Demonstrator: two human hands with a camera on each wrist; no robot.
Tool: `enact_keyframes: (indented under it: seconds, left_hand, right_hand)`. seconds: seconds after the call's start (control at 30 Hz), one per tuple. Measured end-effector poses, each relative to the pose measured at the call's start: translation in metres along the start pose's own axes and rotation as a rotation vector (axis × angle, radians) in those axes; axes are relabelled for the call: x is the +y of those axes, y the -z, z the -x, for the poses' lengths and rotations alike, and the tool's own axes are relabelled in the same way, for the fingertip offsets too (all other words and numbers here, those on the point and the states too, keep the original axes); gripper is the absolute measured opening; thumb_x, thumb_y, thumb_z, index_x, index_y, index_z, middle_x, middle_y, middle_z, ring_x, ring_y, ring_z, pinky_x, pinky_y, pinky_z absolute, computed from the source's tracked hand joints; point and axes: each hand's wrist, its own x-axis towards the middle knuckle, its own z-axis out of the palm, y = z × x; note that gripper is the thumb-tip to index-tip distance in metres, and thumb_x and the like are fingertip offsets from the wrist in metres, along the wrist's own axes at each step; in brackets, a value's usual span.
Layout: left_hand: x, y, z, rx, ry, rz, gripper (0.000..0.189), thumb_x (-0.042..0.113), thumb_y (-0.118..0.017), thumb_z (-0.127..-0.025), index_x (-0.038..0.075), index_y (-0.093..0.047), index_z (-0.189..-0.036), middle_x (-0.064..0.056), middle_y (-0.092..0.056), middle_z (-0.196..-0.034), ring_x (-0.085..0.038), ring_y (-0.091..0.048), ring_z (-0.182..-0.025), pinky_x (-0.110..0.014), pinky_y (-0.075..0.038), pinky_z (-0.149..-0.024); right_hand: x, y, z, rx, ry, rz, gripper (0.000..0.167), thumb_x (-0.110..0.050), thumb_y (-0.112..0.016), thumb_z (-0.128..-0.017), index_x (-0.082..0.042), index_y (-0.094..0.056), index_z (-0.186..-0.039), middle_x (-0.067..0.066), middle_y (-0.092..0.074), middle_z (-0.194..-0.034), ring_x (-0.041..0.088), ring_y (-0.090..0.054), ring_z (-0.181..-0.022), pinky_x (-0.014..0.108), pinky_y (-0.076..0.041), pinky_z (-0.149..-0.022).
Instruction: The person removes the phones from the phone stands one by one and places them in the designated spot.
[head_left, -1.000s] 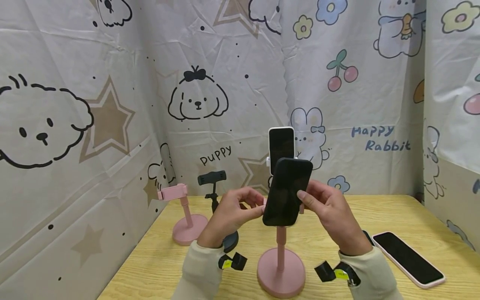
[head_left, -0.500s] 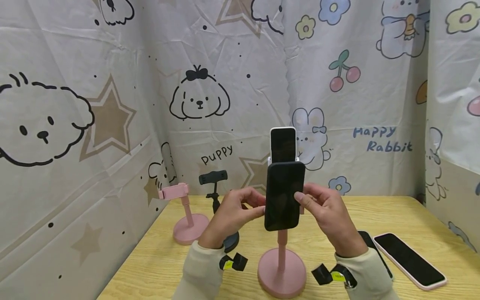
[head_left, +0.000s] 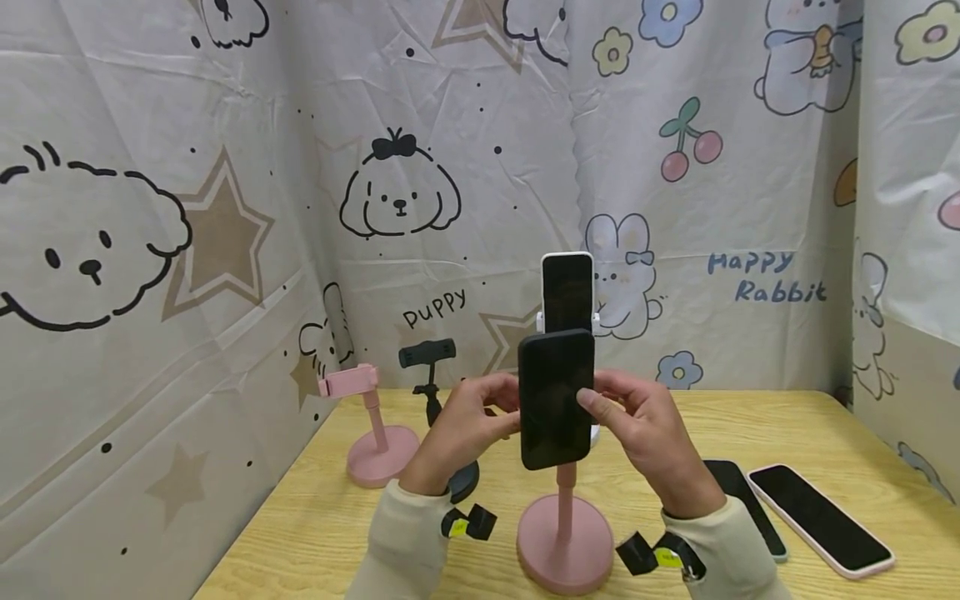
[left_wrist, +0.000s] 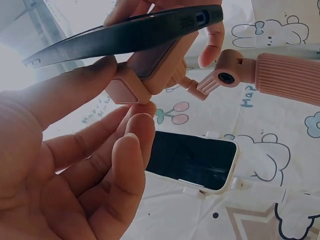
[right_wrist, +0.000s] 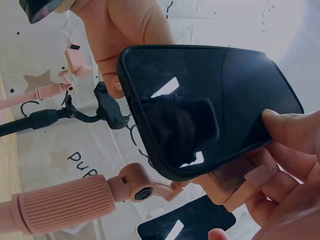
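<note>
**Black phone squared up in front of pink stand's clamp**

Compared with a second ago: black phone [head_left: 556, 400] was leaning, top to the right; now it's near upright, a bit further left and lower. Right hand [head_left: 648, 425] has come left with it. More of the dark phone [head_left: 742, 496] shows beside the right sleeve [head_left: 720, 542]; earlier just a corner. Pink stand [head_left: 566, 546] stays put on the worktop [head_left: 300, 525].

Hands: right is clamped on the black phone, thumb on the screen near its edge, fingers behind. Left hand [head_left: 472, 421] pinches one end of the clamp [left_wrist: 170, 64], thumb at the phone's edge.

Phone is raised over the stand's base, face to the head camera. Wrist views show it at an angle to the clamp, a wedge of space between; can't tell if it's seated.

Hidden: head view loses the clamp and left fingertips behind the phone. White phone [head_left: 567, 287] is covered at its lower end, black stand [head_left: 427, 354] is partly behind the left hand. Right sleeve cuts off part of the dark phone. Glare washes out the left side of the left wrist view.
</note>
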Motion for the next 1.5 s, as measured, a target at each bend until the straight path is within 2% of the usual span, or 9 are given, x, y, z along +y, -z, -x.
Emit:
enact_keyframes:
  seconds: [0.27, 0.53, 0.63, 0.77, 0.9, 1.03, 1.17, 1.3, 1.5]
  left_hand:
    - [0.001, 0.003, 0.001, -0.021, 0.010, -0.057, 0.022, 0.025, -0.073, -0.087, 0.016, -0.071, -0.107, 0.003, -0.070, -0.097, -0.015, -0.060, -0.092, -0.034, -0.050, -0.080]
    - [0.001, 0.002, 0.001, -0.054, -0.010, -0.055, 0.024, 0.025, -0.073, -0.087, 0.016, -0.071, -0.108, 0.002, -0.070, -0.099, -0.014, -0.062, -0.089, -0.031, -0.052, -0.076]
    - [0.001, 0.001, 0.002, -0.051, -0.013, -0.059, 0.024, 0.026, -0.073, -0.087, 0.017, -0.071, -0.109, 0.004, -0.070, -0.098, -0.013, -0.062, -0.089, -0.031, -0.052, -0.076]
    - [0.002, 0.001, 0.003, -0.047, -0.020, -0.059, 0.026, 0.029, -0.074, -0.086, 0.018, -0.071, -0.110, 0.006, -0.070, -0.097, -0.011, -0.062, -0.089, -0.032, -0.053, -0.077]
    - [0.004, 0.001, 0.003, -0.050, -0.024, -0.055, 0.027, 0.030, -0.074, -0.085, 0.019, -0.071, -0.110, 0.009, -0.069, -0.097, -0.011, -0.062, -0.089, -0.034, -0.053, -0.078]
    - [0.005, 0.001, 0.003, -0.057, -0.025, -0.050, 0.028, 0.028, -0.075, -0.085, 0.018, -0.071, -0.111, 0.009, -0.069, -0.097, -0.010, -0.062, -0.090, -0.033, -0.053, -0.078]
    - [0.004, 0.001, 0.003, -0.060, -0.039, -0.038, 0.027, 0.028, -0.074, -0.086, 0.017, -0.071, -0.111, 0.008, -0.070, -0.097, -0.010, -0.063, -0.089, -0.037, -0.053, -0.077]
    - [0.003, 0.000, 0.002, -0.058, -0.050, -0.030, 0.027, 0.028, -0.074, -0.086, 0.017, -0.071, -0.110, 0.008, -0.070, -0.096, -0.010, -0.063, -0.088, -0.039, -0.053, -0.077]
    - [0.002, 0.001, 0.002, -0.058, -0.058, -0.030, 0.026, 0.027, -0.074, -0.086, 0.017, -0.071, -0.110, 0.008, -0.070, -0.095, -0.010, -0.063, -0.087, -0.040, -0.053, -0.076]
  right_hand:
    - [-0.003, 0.004, 0.003, 0.057, -0.046, 0.062, 0.032, -0.028, -0.061, -0.096, -0.010, -0.066, -0.122, 0.004, -0.067, -0.114, 0.023, -0.057, -0.110, 0.038, -0.052, -0.086]
    - [-0.010, 0.008, 0.006, 0.078, -0.053, 0.063, 0.036, -0.028, -0.062, -0.096, -0.006, -0.064, -0.124, 0.005, -0.066, -0.117, 0.020, -0.054, -0.116, 0.048, -0.042, -0.099]
    - [-0.014, 0.009, 0.007, 0.086, -0.054, 0.056, 0.037, -0.028, -0.061, -0.096, -0.005, -0.063, -0.125, 0.006, -0.066, -0.119, 0.019, -0.055, -0.116, 0.039, -0.044, -0.100]
    - [-0.019, 0.012, 0.009, 0.120, -0.050, 0.061, 0.038, -0.027, -0.061, -0.096, -0.003, -0.062, -0.125, 0.007, -0.065, -0.119, 0.018, -0.058, -0.112, 0.023, -0.047, -0.093]
    - [-0.024, 0.019, 0.012, 0.171, -0.033, 0.087, 0.037, -0.026, -0.061, -0.096, -0.001, -0.063, -0.123, 0.007, -0.065, -0.115, 0.018, -0.059, -0.107, 0.019, -0.048, -0.089]
    - [-0.029, 0.030, 0.016, 0.205, -0.028, 0.091, 0.041, -0.024, -0.059, -0.097, 0.003, -0.057, -0.128, 0.011, -0.059, -0.121, 0.014, -0.059, -0.107, 0.017, -0.049, -0.087]
    - [-0.030, 0.044, 0.020, 0.233, -0.020, 0.030, 0.045, -0.021, -0.058, -0.098, 0.006, -0.052, -0.133, 0.011, -0.056, -0.124, 0.011, -0.060, -0.109, 0.017, -0.049, -0.086]
    - [-0.026, 0.063, 0.021, 0.274, 0.002, -0.104, 0.043, -0.016, -0.060, -0.096, 0.007, -0.052, -0.132, 0.009, -0.060, -0.118, 0.014, -0.063, -0.103, 0.019, -0.050, -0.084]
    - [-0.012, 0.088, 0.019, 0.383, -0.078, -0.172, 0.045, -0.018, -0.067, -0.092, 0.005, -0.056, -0.129, 0.004, -0.063, -0.107, 0.011, -0.064, -0.088, 0.016, -0.052, -0.079]
